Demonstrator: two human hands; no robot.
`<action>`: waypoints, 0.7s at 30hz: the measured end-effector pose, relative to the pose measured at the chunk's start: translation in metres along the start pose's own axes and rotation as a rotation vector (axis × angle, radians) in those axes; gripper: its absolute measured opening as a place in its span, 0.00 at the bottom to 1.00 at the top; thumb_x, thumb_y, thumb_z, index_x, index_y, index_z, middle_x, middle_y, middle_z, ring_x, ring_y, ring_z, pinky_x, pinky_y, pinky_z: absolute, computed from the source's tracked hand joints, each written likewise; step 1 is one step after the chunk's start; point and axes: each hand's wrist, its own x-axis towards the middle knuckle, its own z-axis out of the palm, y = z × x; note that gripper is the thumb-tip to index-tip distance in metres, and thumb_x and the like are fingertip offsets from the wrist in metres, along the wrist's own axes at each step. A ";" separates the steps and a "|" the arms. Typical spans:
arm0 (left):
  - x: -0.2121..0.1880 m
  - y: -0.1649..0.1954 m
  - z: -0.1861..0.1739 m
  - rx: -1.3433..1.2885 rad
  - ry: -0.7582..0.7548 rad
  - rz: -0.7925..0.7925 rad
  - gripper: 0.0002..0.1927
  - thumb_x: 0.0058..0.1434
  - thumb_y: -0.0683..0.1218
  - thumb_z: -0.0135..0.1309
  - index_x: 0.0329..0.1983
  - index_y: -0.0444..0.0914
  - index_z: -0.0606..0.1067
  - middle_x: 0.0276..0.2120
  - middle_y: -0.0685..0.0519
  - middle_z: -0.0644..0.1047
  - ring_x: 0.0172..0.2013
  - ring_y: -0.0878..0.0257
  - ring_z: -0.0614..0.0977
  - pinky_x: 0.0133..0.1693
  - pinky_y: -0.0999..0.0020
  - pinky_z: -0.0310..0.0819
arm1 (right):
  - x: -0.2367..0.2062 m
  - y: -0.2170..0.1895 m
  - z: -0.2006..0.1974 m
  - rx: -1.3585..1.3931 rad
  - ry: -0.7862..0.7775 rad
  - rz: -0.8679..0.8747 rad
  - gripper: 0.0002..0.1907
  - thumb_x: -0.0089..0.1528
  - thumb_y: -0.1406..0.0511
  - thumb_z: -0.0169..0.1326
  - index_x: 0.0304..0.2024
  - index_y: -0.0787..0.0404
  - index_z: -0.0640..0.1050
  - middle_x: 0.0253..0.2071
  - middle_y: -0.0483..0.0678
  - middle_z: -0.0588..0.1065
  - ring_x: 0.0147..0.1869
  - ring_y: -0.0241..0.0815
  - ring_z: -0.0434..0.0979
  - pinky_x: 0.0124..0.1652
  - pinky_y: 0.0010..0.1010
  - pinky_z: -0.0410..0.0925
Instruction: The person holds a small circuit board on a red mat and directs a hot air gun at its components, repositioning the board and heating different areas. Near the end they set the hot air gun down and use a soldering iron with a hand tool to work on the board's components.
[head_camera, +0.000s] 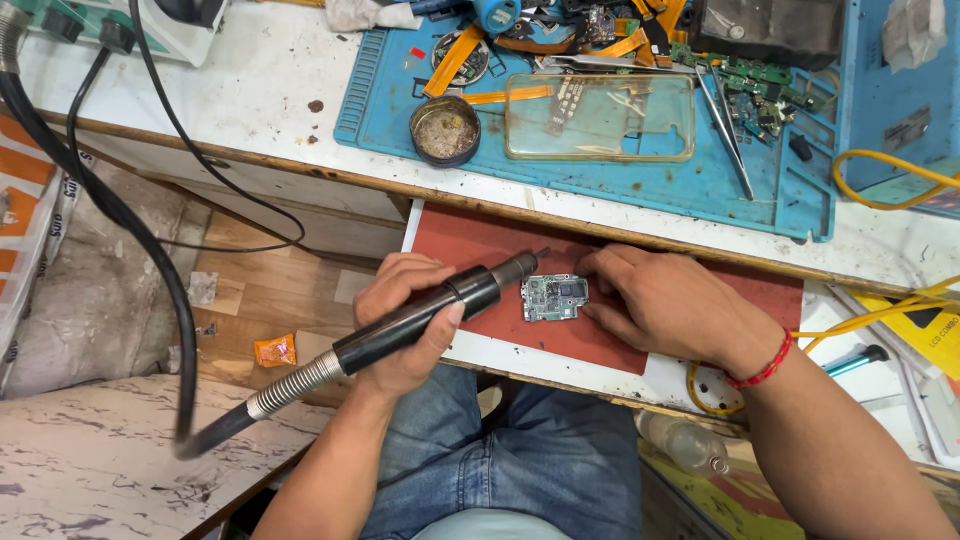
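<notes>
Head view is showing the left hand (405, 325) wrapping around a black hot-air handpiece (420, 315), its metal nozzle pointing toward a small green circuit board (554, 297); the board is lying on a red mat (480, 245) at the near edge of the bench (260, 90); the right hand (665, 303) is resting flat beside the board, fingertips touching its right edge and pinning it down, not closing around anything; a red thread band is circling that wrist. Farther back, a blue work mat (700, 185) is carrying a clear phone case (600, 118), a round tin of brass wool (444, 131), tweezers (728, 125) and orange flex cables; a yellow rectangular package (915, 335) is lying at the right; a small orange wrapper (274, 351) is sitting on the floor at the left.
</notes>
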 end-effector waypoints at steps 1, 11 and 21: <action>0.001 -0.001 0.000 -0.016 -0.067 0.053 0.17 0.58 0.50 0.61 0.42 0.32 0.79 0.37 0.45 0.81 0.43 0.52 0.83 0.49 0.59 0.78 | 0.000 0.000 0.000 -0.008 0.006 -0.005 0.23 0.57 0.60 0.58 0.54 0.58 0.75 0.42 0.54 0.79 0.40 0.57 0.80 0.39 0.46 0.72; -0.002 -0.006 0.003 -0.066 -0.135 0.141 0.15 0.58 0.51 0.61 0.39 0.35 0.79 0.34 0.47 0.82 0.42 0.54 0.84 0.50 0.61 0.80 | -0.001 0.001 0.002 -0.012 0.030 -0.048 0.23 0.57 0.60 0.58 0.53 0.60 0.74 0.43 0.55 0.79 0.41 0.58 0.80 0.39 0.46 0.72; -0.005 -0.010 0.002 0.043 -0.043 0.101 0.17 0.58 0.53 0.61 0.39 0.33 0.79 0.35 0.45 0.82 0.40 0.55 0.85 0.48 0.61 0.81 | 0.000 0.000 0.002 -0.025 0.010 -0.013 0.23 0.57 0.60 0.58 0.55 0.58 0.75 0.42 0.56 0.79 0.40 0.58 0.80 0.39 0.46 0.72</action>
